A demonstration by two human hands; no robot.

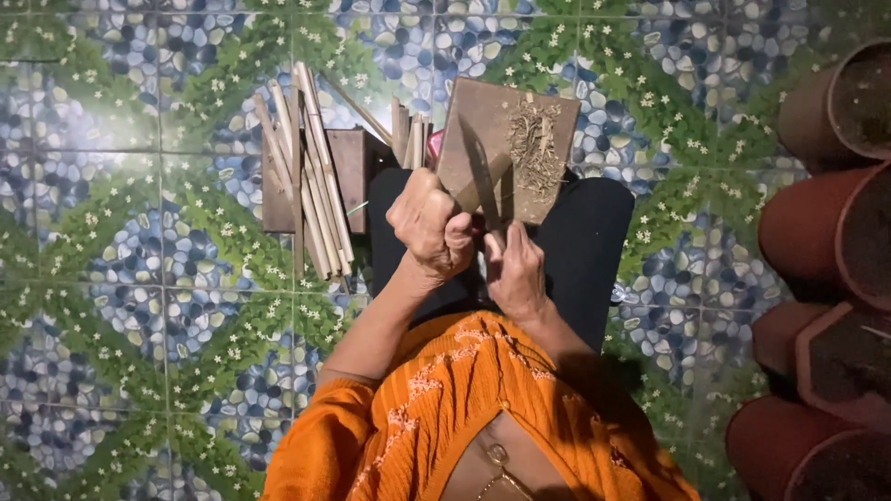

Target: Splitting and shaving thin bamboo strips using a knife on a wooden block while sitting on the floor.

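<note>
Head view, left hand: the left hand (pixel 430 225) is clenched around the handle of a long knife (pixel 482 179), blade aimed toward 12 o'clock.
Right hand: the right hand (pixel 516 271), at 4 o'clock of the left, pinches a thin strip against the blade.
Board: the wooden board (pixel 506 121) lies on the lap, shavings (pixel 535 147) on it.
Sticks: a bundle of bamboo sticks (pixel 311 172) lies at 9 o'clock.
Pots: red clay pots (pixel 821 241) stand at 3 o'clock.

Home floor used as craft workspace: glossy floor tiles (pixel 139 306) with blue pebble and green leaf print, bundle of split bamboo sticks (pixel 311 176) on a small wooden block (pixel 348 167), wooden board (pixel 506 139) with shavings, stacked red-brown pots (pixel 826 250) at right.
</note>
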